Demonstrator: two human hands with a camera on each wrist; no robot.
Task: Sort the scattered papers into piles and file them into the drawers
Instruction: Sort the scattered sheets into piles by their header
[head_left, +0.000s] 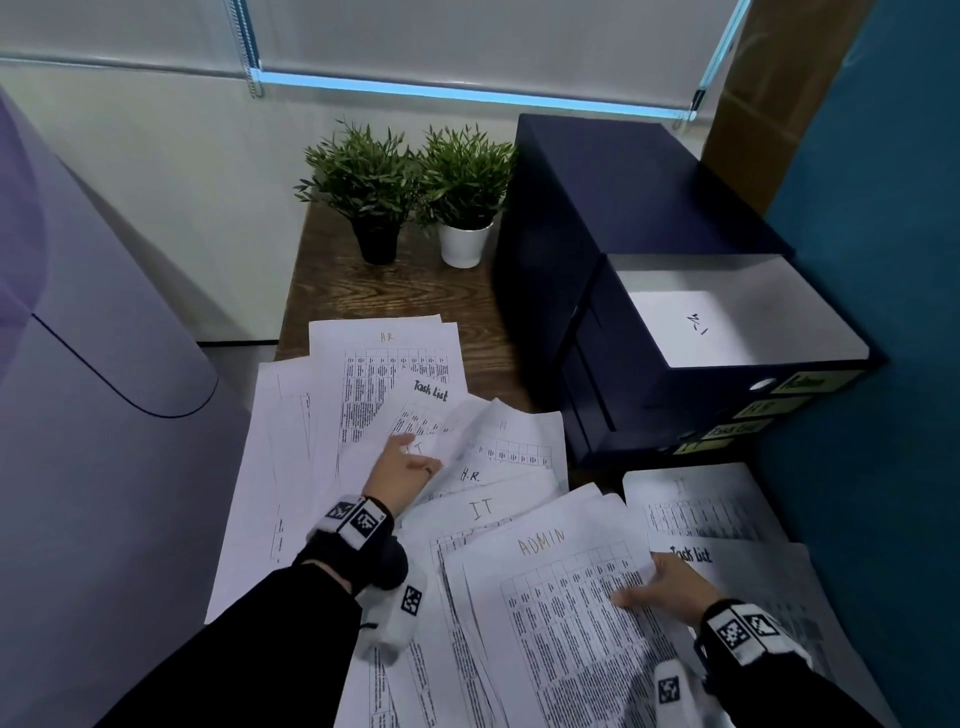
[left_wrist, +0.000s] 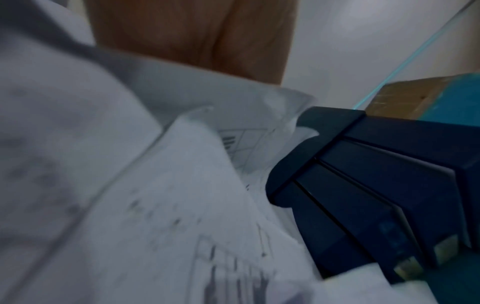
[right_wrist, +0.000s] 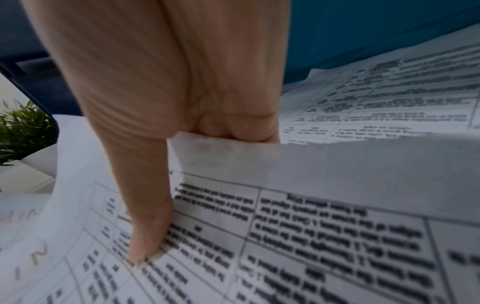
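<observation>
The white printed sheet headed ADMIN (head_left: 561, 613) lay uppermost on the loose white papers (head_left: 322, 467) spread over the dark wooden desk (head_left: 405, 291), close in front of you. Your right hand (head_left: 667, 584) pinched its right edge, thumb (right_wrist: 145, 236) pressed on the printed table and the other fingers curled underneath. Your left hand (head_left: 402, 470) reached into the sheets farther back, beside one marked IT, lifting a curled sheet (head_left: 467, 431); I cannot tell how its fingers held it. The dark blue drawer cabinet (head_left: 649, 291) stood to the right with its top drawer (head_left: 737, 322) pulled out, a white sheet inside. Two green potted plants (head_left: 410, 192) stood behind the papers.
</observation>
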